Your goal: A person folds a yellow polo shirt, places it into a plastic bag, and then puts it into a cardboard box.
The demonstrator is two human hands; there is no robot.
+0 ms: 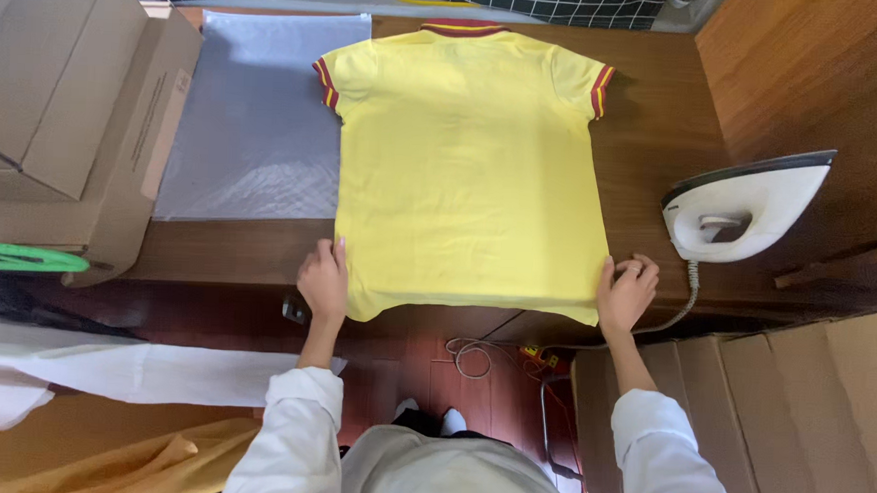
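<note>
On a dark wooden bench, a yellow polo shirt lies flat, back up, collar away. The left hand and right hand pinch its hem corners; an even, taut pull would keep it smooth. A white iron stands at right.

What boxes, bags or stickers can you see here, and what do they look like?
Stacked cardboard boxes: far left of the table, brown, rectangular; one side bears a pale label with small dark print.
Clear plastic bag: flat on the table, left of the yellow shirt, rectangular, see-through and shiny.
Cardboard box: lower right beside the table, brown, flaps open.
No screens or signs show.
</note>
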